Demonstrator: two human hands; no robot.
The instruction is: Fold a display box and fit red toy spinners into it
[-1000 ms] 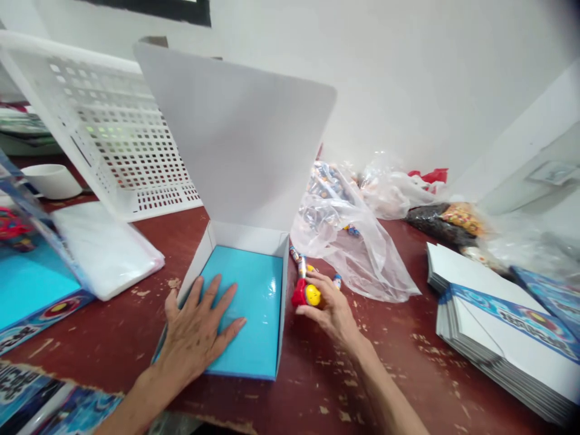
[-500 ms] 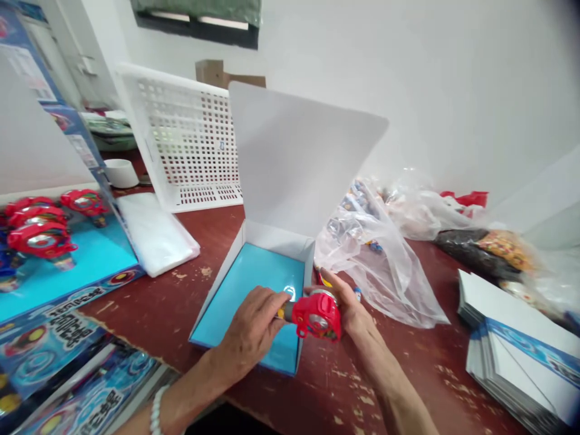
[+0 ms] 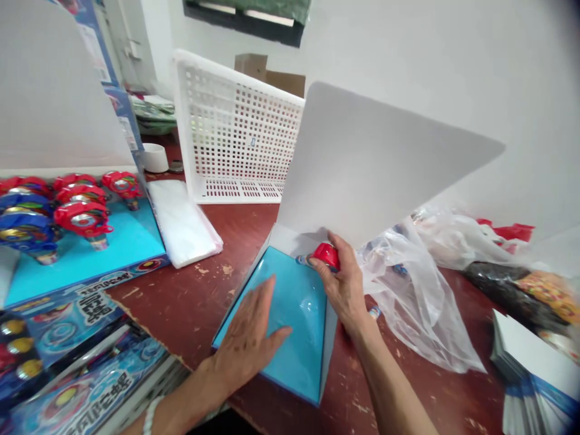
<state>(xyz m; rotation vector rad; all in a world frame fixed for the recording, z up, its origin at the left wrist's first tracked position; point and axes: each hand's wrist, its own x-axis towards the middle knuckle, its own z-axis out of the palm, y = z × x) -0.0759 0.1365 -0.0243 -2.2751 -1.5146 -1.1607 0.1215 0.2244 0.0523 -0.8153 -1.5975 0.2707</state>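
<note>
Pressing flat and open-palmed, the left hand (image 3: 251, 338) steadies the shallow blue-lined cardboard box (image 3: 290, 320); the right hand (image 3: 342, 284), closed around 1 red plastic spinner toy (image 3: 325, 255), should be lowered squarely into the far corner.

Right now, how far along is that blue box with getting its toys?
Barely begun. The open box shows a bare blue floor, lid upright. The left hand lies flat on that floor, while the right hand holds one red toy at the back edge. The filled box alongside carries several such toys; this one does not yet.
</note>
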